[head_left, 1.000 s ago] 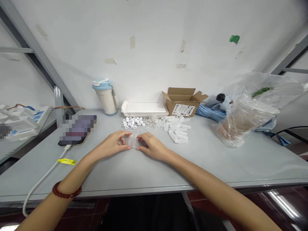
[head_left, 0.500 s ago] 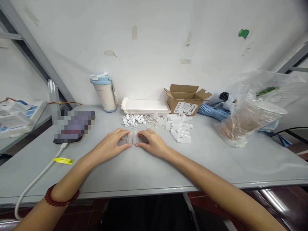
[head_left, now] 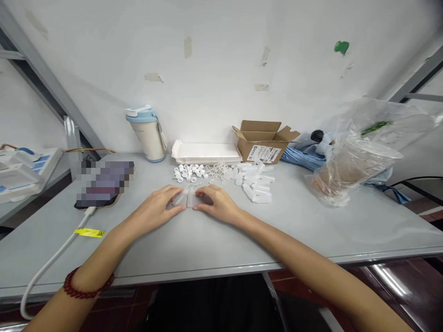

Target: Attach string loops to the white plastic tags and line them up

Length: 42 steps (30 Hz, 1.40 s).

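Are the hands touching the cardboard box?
No: the left hand and right hand are at translucent plastic pieces, well in front of the cardboard box.

Two hands [head_left: 155, 206] [head_left: 223, 205], one tumbler [head_left: 148, 140], one carton [head_left: 263, 147]

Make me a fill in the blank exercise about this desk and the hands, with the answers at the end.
Clear plastic tubes are between the left hand and right hand, and the heap of similar tubes lies nearer the ____ hand.
A dark red bracelet is on the ____ arm.
The white cable carries a ____ tag.
The tumbler has a light ____ lid.

Missing words: right; left; yellow; blue.
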{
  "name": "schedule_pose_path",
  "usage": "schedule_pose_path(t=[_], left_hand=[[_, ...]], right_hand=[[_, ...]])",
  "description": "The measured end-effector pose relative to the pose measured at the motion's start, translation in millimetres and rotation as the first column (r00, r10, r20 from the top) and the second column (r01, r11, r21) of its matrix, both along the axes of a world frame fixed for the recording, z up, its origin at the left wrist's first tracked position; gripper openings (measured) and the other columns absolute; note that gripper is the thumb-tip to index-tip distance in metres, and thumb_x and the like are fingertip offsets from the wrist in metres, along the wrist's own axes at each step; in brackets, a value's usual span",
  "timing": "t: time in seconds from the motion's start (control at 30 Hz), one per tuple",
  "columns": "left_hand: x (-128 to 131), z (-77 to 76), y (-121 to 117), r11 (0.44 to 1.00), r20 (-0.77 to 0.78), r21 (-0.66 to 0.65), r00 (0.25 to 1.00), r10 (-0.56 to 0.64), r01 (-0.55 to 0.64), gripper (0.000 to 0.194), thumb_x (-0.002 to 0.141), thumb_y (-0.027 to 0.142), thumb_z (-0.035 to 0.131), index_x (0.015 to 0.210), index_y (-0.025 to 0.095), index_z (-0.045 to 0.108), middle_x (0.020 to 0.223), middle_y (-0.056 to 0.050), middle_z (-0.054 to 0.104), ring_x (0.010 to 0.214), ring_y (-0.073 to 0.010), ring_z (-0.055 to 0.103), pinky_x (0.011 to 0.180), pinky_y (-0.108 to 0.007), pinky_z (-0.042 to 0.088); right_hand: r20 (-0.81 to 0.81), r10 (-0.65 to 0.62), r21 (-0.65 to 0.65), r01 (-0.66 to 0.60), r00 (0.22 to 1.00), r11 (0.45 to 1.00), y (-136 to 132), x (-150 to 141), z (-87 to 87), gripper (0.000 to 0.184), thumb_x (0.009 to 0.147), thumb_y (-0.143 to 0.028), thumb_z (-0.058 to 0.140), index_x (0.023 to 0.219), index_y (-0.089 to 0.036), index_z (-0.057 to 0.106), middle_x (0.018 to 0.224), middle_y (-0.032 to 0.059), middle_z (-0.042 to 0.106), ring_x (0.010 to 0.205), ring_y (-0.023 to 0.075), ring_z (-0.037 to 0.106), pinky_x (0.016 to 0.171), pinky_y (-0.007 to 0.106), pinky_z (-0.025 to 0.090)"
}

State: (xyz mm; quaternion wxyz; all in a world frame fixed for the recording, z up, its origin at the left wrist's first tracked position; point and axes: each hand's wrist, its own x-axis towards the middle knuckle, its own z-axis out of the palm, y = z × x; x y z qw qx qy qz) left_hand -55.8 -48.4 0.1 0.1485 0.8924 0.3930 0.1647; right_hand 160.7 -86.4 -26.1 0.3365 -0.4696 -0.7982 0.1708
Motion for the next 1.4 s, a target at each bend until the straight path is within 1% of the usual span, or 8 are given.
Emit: schedule_pose_path(t=[0.23,0.37,0.53,0.8,1.13,1.4], left_hand=[[-0.6,-4.0,1.1,1.0,0.008,-0.015,1.0,0.02,-0.02,0.054,0.08,0.059,0.052,0.112,0.017,0.06,0.089,-0.005,0.062,0.072,-0.0192,0.056,0.068,-0.031,0.045],[-2.6,-4.3,1.1,0.998,0.011,-0.062,1.0,-0.002,0.003,0.059,0.077,0.059,0.056,0.119,0.018,0.058,0.085,-0.002,0.062,0.071,-0.0185,0.056,0.067,-0.029,0.043],[-4.3,-4.8,2.1,0.996,0.021,-0.086,1.0,-0.003,0.005,0.055,0.08,0.057,0.055,0.12,0.02,0.058,0.086,-0.002,0.062,0.071,-0.0179,0.055,0.067,-0.028,0.043],[-0.5,-9.0,4.9,0.999,0.029,-0.049,1.0,0.002,-0.001,0.056,0.082,0.057,0.051,0.121,0.017,0.055,0.089,-0.004,0.061,0.072,-0.0183,0.055,0.07,-0.031,0.045],[-2.4,-4.2,4.4,0.998,0.022,-0.062,0.999,0.023,-0.022,0.056,0.076,0.061,0.057,0.116,0.02,0.058,0.083,-0.001,0.059,0.068,-0.0172,0.054,0.066,-0.03,0.044],[-3.6,-2.4,4.0,0.994,0.017,-0.101,0.999,0.047,-0.045,0.062,0.076,0.059,0.057,0.123,0.02,0.054,0.086,-0.001,0.061,0.07,-0.0174,0.055,0.068,-0.03,0.045]], right_hand=[[0.023,0.009,0.025,-0.01,1.0,1.0,-0.6,-0.3,-0.8,0.032,0.078,-0.032,0.072,0.103,-0.015,0.06,0.094,0.0069,0.066,0.086,0.0175,0.057,0.079,0.031,0.045],[0.019,0.009,0.018,-0.009,1.0,1.0,-1.4,0.4,-0.6,0.032,0.078,-0.032,0.071,0.102,-0.015,0.061,0.094,0.0072,0.066,0.087,0.0176,0.057,0.079,0.031,0.045],[0.024,0.009,0.013,-0.01,1.0,1.0,-0.6,0.4,-0.5,0.032,0.078,-0.032,0.072,0.102,-0.015,0.061,0.094,0.0067,0.066,0.087,0.0174,0.057,0.08,0.031,0.045],[0.029,0.017,0.022,-0.017,0.999,1.0,-0.2,-0.1,-0.6,0.029,0.078,-0.03,0.071,0.101,-0.016,0.061,0.094,0.0066,0.066,0.088,0.0174,0.057,0.079,0.031,0.044],[0.041,0.017,0.018,-0.018,0.999,1.0,-0.5,0.1,0.1,0.032,0.078,-0.032,0.071,0.102,-0.014,0.06,0.095,0.0081,0.067,0.088,0.0183,0.057,0.079,0.032,0.044],[0.045,0.016,0.02,-0.017,0.999,1.0,-0.3,0.5,-0.5,0.031,0.078,-0.031,0.072,0.102,-0.016,0.06,0.095,0.0072,0.066,0.088,0.0177,0.058,0.079,0.03,0.044]])
